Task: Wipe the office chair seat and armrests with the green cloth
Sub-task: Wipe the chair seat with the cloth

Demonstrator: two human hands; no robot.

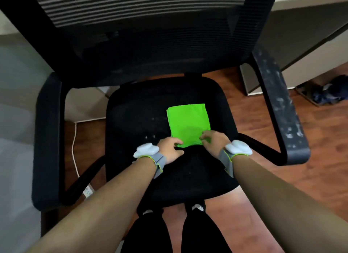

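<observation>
A folded bright green cloth (188, 123) lies flat on the black seat (135, 109) of the office chair, right of the seat's middle. My left hand (170, 148) pinches the cloth's near left corner. My right hand (214, 140) pinches its near right corner. Both wrists wear grey bands with white pods. The left armrest (48, 139) is plain black. White dusty marks speckle the right armrest (280, 105). A few pale specks dot the seat left of the cloth.
The mesh backrest (143, 26) rises behind the seat. A white cable (74, 139) and a power strip (88, 192) lie on the wooden floor at the left. A desk panel (301, 51) and a dark bundle (327, 92) sit at the right. My legs stand at the seat's front.
</observation>
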